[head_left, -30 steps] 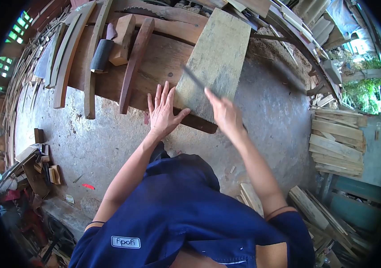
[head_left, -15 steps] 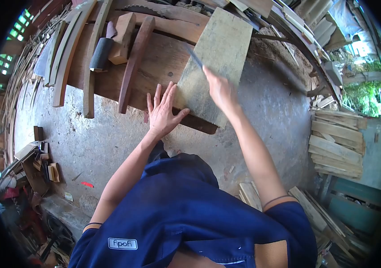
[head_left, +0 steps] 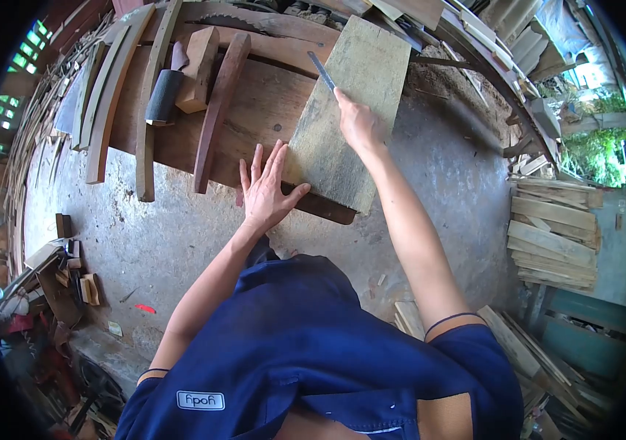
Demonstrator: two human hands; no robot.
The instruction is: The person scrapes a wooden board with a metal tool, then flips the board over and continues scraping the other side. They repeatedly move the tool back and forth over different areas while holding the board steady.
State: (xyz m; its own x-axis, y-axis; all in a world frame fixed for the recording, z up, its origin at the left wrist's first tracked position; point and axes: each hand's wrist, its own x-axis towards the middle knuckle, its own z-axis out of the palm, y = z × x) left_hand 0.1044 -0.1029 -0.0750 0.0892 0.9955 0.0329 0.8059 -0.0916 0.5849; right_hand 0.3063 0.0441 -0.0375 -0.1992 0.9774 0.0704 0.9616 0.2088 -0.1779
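Bottom of the frame: our navy shirt (head_left: 283, 330). Left forearm (head_left: 214, 275) runs up and inward, elbow bent outward; right forearm (head_left: 408, 227) reaches farther, straighter, angled up-left.

Left hand (head_left: 265, 192), center: palm down, fingers spread, fingertips on the brown wooden surface (head_left: 261, 103) hard by the left edge of the pale board (head_left: 357, 95), thumb angled out toward the board's near left corner. Likely there to brace the board; how hard it presses, we can't tell.

The board lies flat, slanting from center to top center, near end at the surface's front edge, presumably for easy reach.

Right hand (head_left: 363, 126), above the board, back of the hand up: closed around the near end of a flat metal file (head_left: 321, 71), index finger stretched along it, probably for control. File points up-left, tip past the board's left edge; contact with the board unclear.

Upper left, apart from the board, maybe parked to leave room: reddish-brown strip (head_left: 217, 117), wood block (head_left: 199, 70), dark gray roll (head_left: 165, 97), longer strips (head_left: 117, 95) beyond.

Right edge: stacked planks (head_left: 553, 238).
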